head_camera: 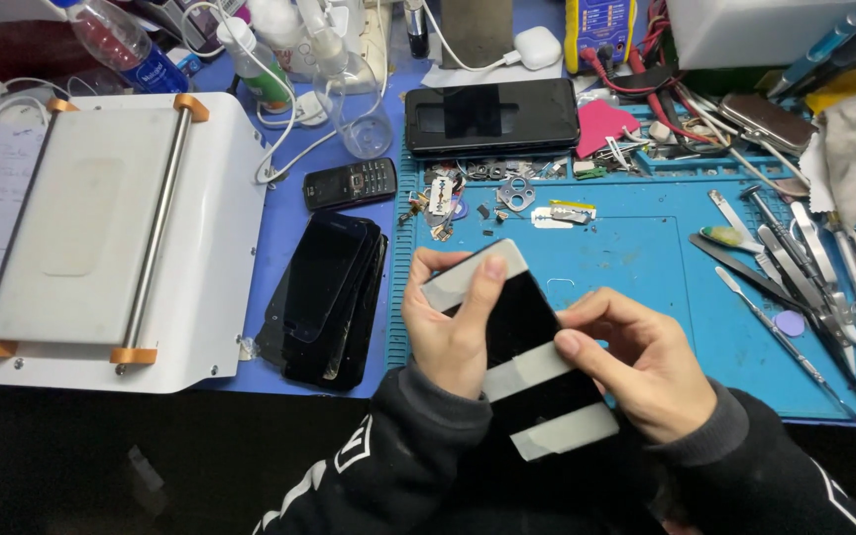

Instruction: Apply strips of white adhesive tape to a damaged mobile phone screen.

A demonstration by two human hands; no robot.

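While gripped, phone screen (522, 342) between fingers (478, 297).

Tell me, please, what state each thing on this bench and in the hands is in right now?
Phone screen panel: held up over the bench, three pale strips across it.
Left hand: grip on the panel's left edge, thumb on its face.
Right hand: fingertips on the middle strip.
Dark phone: lying flat, screen off.
Stack of black panels: lying flat, piled.
Keypad phone: lying flat.
Tweezers and tools: laid out on the blue mat.
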